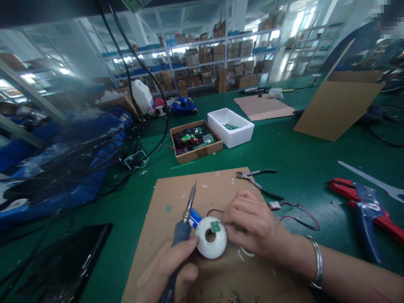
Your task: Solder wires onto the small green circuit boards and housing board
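My left hand (167,265) is closed around the grip of a soldering iron (182,230), its tip pointing up and away. The left thumb reaches the edge of a white ring (217,249) with a centre hole. On the ring's upper side sits a small green circuit board (215,227). Fingers pinched, my right hand (252,221) is at the ring's right edge; a thin red wire (214,211) runs into them, though their tips are partly hidden. A blue cylinder (195,218) lies behind the ring, partly covered by the iron.
Under the work lies a cardboard sheet (176,189) on the green table. Cutting pliers (259,184), a white connector (275,205) and a red-blue hand tool (366,206) are to the right. Beyond stand a cardboard tray (202,155) and a white foam box (240,135). Cables (126,155) tangle at left.
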{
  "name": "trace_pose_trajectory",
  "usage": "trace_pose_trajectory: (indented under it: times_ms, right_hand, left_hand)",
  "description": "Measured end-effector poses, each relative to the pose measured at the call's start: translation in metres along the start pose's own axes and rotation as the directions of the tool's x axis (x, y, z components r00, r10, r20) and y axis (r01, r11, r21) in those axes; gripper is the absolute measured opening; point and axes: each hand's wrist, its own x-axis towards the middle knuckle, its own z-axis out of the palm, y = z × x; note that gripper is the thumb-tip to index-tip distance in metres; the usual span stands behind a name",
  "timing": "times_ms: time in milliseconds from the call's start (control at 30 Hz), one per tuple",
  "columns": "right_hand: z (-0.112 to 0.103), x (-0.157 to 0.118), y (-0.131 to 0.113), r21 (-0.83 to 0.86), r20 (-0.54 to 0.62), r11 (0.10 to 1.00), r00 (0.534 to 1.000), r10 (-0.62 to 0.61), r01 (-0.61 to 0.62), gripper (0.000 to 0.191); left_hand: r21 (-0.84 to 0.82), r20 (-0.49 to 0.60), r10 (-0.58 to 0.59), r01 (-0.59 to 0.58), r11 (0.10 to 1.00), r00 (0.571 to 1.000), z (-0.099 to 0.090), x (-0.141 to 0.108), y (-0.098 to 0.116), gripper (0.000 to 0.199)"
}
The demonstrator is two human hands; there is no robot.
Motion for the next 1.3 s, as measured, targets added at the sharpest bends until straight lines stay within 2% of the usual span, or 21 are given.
trace_pose_trajectory:
  times_ms: [200, 300, 400, 433, 500, 600, 667, 767, 900, 1000, 1100, 1167, 1300]
  right_hand:
    - [-0.001, 0.001, -0.001, 0.018, -0.007, 1.0, 1.0, 0.007, -0.007, 0.009]
    - [-0.002, 0.001, -0.004, 0.024, 0.01, 0.999, 1.0, 0.027, -0.028, 0.01]
    - [-0.01, 0.005, -0.005, 0.049, 0.108, 0.99, 0.986, 0.129, -0.135, 0.008]
    - [-0.015, 0.007, -0.004, 0.056, 0.162, 0.977, 0.968, 0.192, -0.204, 0.007]
    - [-0.026, 0.011, -0.001, 0.073, 0.283, 0.933, 0.904, 0.321, -0.354, 0.02]
    - [-0.043, 0.014, 0.006, 0.136, 0.424, 0.861, 0.814, 0.397, -0.491, 0.035]
    - [-0.051, 0.015, 0.01, 0.198, 0.489, 0.812, 0.774, 0.404, -0.549, 0.029]
    - [-0.055, 0.017, 0.012, 0.305, 0.531, 0.709, 0.732, 0.427, -0.636, 0.008]
    - [-0.055, 0.02, 0.009, 0.438, 0.597, 0.547, 0.686, 0.415, -0.713, 0.002]
    - [-0.054, 0.019, 0.006, 0.506, 0.627, 0.501, 0.698, 0.346, -0.702, 0.001]
    - [-0.049, 0.018, 0.002, 0.536, 0.643, 0.494, 0.711, 0.287, -0.684, 0.004]
    - [-0.044, 0.018, -0.002, 0.515, 0.61, 0.546, 0.73, 0.309, -0.661, 0.006]
    - [-0.031, 0.015, -0.013, 0.342, 0.425, 0.752, 0.807, 0.41, -0.563, 0.011]
  left_hand:
    - [-0.094, -0.05, 0.084, -0.088, 0.992, 0.995, 0.029, 0.0, -0.004, 0.019]
    - [-0.167, -0.019, 0.138, -0.139, 0.976, 0.99, 0.036, -0.001, -0.007, 0.019]
    - [-0.131, 0.014, 0.176, -0.173, 0.976, 0.984, 0.037, -0.002, -0.009, 0.018]
    - [-0.129, 0.019, 0.176, -0.172, 0.977, 0.984, 0.036, -0.003, -0.009, 0.018]
    - [-0.146, 0.027, 0.166, -0.161, 0.976, 0.986, 0.036, -0.004, -0.008, 0.017]
    - [-0.176, 0.027, 0.136, -0.129, 0.976, 0.99, 0.035, -0.005, -0.008, 0.015]
    - [-0.173, 0.046, 0.143, -0.133, 0.976, 0.989, 0.033, -0.005, -0.009, 0.013]
    - [-0.159, 0.1, 0.186, -0.169, 0.973, 0.977, 0.032, -0.005, -0.011, 0.014]
    - [-0.161, 0.022, 0.097, -0.092, 0.983, 0.995, 0.035, -0.007, -0.009, 0.013]
    - [-0.172, 0.027, 0.093, -0.087, 0.981, 0.995, 0.037, -0.009, -0.006, 0.013]
    - [-0.175, 0.031, 0.097, -0.09, 0.98, 0.995, 0.037, -0.007, -0.005, 0.012]
    - [-0.167, 0.032, 0.105, -0.098, 0.981, 0.994, 0.036, -0.006, -0.004, 0.011]
    - [-0.16, 0.034, 0.11, -0.103, 0.982, 0.993, 0.035, -0.003, 0.0, 0.012]
